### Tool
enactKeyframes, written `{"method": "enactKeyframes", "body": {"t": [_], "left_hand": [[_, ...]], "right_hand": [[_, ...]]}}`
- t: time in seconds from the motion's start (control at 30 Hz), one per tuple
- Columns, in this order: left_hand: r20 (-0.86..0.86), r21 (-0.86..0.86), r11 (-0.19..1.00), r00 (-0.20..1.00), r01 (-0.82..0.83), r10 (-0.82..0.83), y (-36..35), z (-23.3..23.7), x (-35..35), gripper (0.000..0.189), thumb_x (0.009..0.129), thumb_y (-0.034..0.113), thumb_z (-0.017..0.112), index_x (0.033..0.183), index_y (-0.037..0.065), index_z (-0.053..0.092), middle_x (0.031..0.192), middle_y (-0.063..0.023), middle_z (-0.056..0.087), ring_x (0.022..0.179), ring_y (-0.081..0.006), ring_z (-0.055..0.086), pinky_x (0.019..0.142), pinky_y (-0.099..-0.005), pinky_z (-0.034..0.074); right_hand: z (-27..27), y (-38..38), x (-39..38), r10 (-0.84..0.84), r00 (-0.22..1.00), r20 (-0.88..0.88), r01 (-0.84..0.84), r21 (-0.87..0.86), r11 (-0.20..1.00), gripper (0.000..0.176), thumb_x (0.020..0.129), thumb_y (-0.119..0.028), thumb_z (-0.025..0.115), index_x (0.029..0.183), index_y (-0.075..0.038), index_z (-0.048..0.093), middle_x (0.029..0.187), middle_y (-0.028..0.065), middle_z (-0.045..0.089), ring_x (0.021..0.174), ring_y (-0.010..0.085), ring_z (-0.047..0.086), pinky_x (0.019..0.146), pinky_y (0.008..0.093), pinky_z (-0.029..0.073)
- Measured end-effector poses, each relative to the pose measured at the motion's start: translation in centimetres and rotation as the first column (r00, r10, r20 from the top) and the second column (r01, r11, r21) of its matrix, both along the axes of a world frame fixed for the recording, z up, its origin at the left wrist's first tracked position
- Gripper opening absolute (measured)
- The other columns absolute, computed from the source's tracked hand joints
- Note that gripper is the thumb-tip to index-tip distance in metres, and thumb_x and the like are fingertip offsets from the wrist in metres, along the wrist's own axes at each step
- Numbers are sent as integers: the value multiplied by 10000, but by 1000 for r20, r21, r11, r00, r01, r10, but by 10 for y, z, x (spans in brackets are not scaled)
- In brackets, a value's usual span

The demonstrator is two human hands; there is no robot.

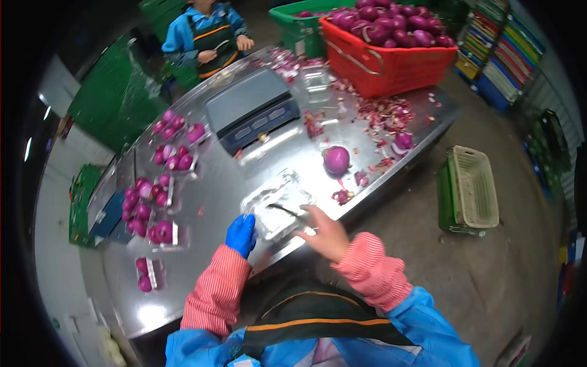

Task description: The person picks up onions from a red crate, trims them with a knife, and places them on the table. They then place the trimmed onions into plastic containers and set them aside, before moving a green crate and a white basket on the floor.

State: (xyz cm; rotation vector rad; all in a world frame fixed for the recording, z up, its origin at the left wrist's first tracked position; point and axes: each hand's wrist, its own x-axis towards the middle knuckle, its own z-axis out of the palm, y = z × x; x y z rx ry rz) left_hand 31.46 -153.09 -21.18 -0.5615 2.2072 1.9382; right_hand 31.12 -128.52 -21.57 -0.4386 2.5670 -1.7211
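Note:
My left hand (242,235), in a blue glove, is closed at the near left edge of a clear plastic tray (262,211) and appears to pinch it. My right hand (325,233) is bare and grips a small knife (286,210), whose dark, thin blade points left over the tray. A large peeled red onion (336,160) rests on the steel table just beyond my right hand. Onion skin scraps (343,196) lie between that onion and the table's front edge. Glare and the knife partly obscure the tray's inside.
A scale (252,107) stands mid-table. Trays of red onions (145,194) line the left side. A red basket (385,66) heaped with onions stands at the back right, near loose peelings (382,113). A co-worker (208,37) stands across the table. Crates (474,189) sit on the floor, right.

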Motion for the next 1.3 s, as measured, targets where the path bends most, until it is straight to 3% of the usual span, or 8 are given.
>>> {"method": "enactKeyframes", "body": {"t": [0.1,0.27,0.33,0.43,0.53,0.7,0.83,1.3], "left_hand": [[-46,133,991,999,27,-21,-4,-4,3,207,986,268,545,850,112,549,644,25,480,512,-78,443,446,-244,335],[-195,-312,934,950,175,-243,-44,-81,-6,372,821,128,666,1155,9,554,893,-114,579,757,-244,565,661,-377,478],[77,-148,954,965,261,-252,-14,-15,0,348,847,148,634,1165,26,562,985,-117,605,827,-244,579,731,-375,488],[207,-620,494,735,609,-646,-11,-6,-10,213,990,187,491,1092,39,605,1024,-133,635,843,-233,588,768,-371,494],[259,-526,570,757,632,-600,-2,7,-22,218,994,224,503,1056,37,595,976,-125,620,818,-218,572,743,-367,488],[370,-349,820,871,453,-323,-15,36,-29,258,1001,287,521,996,35,579,897,-112,595,777,-193,545,701,-361,478],[-269,-431,889,918,157,-293,23,12,-52,744,667,180,829,1299,48,459,1104,-97,523,1008,-219,522,846,-369,448],[-132,-714,689,990,-124,41,92,-6,-95,131,783,33,615,783,47,485,666,-111,531,601,-228,530,605,-353,450]], "right_hand": [[-26,-45,-26,125,980,-153,-89,223,971,557,792,-331,735,1254,-105,524,1119,170,567,884,369,642,738,438,527],[-18,-71,-38,158,930,-332,-43,330,943,328,775,-257,684,986,-64,524,1052,142,517,789,311,648,611,437,540],[-9,-76,-46,87,931,-356,29,308,951,324,771,-225,683,991,-64,509,1041,143,516,776,312,646,606,437,537],[-8,-76,-70,-3,929,-370,118,289,950,339,783,-191,679,1027,-49,492,1036,154,523,777,330,646,612,442,537],[-19,-63,-98,-49,954,-294,158,358,920,349,813,-183,669,1056,-23,476,981,178,550,777,372,645,630,450,538],[3,-51,-115,-39,990,-132,73,263,962,267,842,-185,643,1013,-49,489,832,175,601,765,385,637,645,482,497],[5,-58,-130,96,993,62,-105,160,982,282,836,-206,654,1041,-69,518,792,194,642,776,415,644,678,516,479],[-2,13,-187,330,916,-227,-232,372,899,335,784,-150,623,1084,-83,492,698,152,631,645,389,641,574,482,500]]}}
